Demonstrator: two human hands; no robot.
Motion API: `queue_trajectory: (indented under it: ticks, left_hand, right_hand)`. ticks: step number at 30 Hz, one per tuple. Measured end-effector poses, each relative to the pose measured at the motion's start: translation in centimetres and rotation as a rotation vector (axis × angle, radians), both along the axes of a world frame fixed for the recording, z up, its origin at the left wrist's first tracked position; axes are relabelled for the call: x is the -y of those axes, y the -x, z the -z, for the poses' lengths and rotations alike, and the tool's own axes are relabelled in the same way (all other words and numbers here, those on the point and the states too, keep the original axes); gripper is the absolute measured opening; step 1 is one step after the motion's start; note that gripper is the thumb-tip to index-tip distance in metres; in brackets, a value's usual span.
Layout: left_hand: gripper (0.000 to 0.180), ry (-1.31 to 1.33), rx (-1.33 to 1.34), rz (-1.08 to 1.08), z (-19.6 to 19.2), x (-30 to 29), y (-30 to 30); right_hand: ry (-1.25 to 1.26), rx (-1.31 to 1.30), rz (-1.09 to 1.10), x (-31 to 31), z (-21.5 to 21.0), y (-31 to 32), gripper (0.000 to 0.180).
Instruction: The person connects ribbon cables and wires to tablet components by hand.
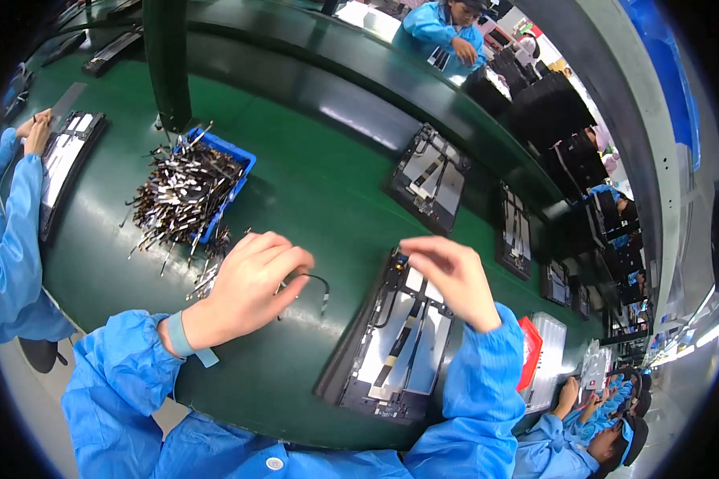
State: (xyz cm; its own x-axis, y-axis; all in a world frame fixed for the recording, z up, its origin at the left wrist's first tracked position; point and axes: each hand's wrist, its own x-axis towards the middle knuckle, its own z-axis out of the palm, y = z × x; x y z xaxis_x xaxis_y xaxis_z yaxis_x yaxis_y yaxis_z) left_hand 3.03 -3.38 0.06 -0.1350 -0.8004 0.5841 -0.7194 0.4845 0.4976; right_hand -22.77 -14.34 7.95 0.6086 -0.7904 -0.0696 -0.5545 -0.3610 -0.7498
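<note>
The left hand (257, 279) pinches a black cable (326, 292), which could snag if dragged across the opened tablet (397, 343); whether the right hand (449, 275) grips anything, I cannot tell.

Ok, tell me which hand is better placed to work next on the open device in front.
Right, I'd judge: the right hand is at the far end of the device, while the left hand is off to its left, apparently holding a black cable.
</note>
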Motion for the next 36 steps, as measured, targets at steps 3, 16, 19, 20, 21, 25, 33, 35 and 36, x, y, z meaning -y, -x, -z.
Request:
queue_trajectory:
  ticks: [3, 16, 19, 20, 21, 25, 33, 35, 36]
  left_hand:
    - [0.022, 0.032, -0.077, 0.137, -2.4, 0.0, 1.5]
    - [0.024, -0.915, -0.721, 0.744, -2.9, -3.6, 7.7]
    - [0.020, -0.969, -0.771, 0.752, -2.4, -4.1, 8.4]
    - [0.018, -0.928, -0.774, 0.726, -2.6, -4.1, 8.3]
    - [0.018, -0.930, -0.777, 0.719, -2.4, -4.2, 8.3]
    - [0.015, -0.788, -0.704, 0.655, -2.7, -4.2, 8.2]
    - [0.018, -0.667, -0.531, 0.698, -1.8, -4.8, 9.0]
    - [0.023, -0.720, -0.547, 0.679, -2.1, -5.0, 9.1]
    - [0.028, -0.772, -0.562, 0.658, -2.2, -5.0, 9.2]
  right_hand:
    - [0.091, 0.006, -0.098, -5.4, -0.5, -1.4, 0.029]
    - [-0.421, 0.554, 0.387, -10.4, 0.5, 1.7, 0.024]
    - [-0.295, 0.540, 0.450, -11.6, 1.7, 1.8, 0.029]
    - [-0.244, 0.498, 0.537, -12.2, 1.0, 1.1, 0.037]
    - [-0.249, 0.497, 0.533, -12.6, 1.6, 1.1, 0.037]
    - [0.735, 0.176, 0.138, -15.6, 2.3, 2.0, 0.037]
    - [0.238, 0.311, 0.227, -15.9, 2.8, 3.2, 0.028]
    - [0.264, 0.313, 0.234, -16.0, 3.0, 3.3, 0.026]
    - [0.341, 0.282, 0.301, -16.3, 2.9, 3.3, 0.026]
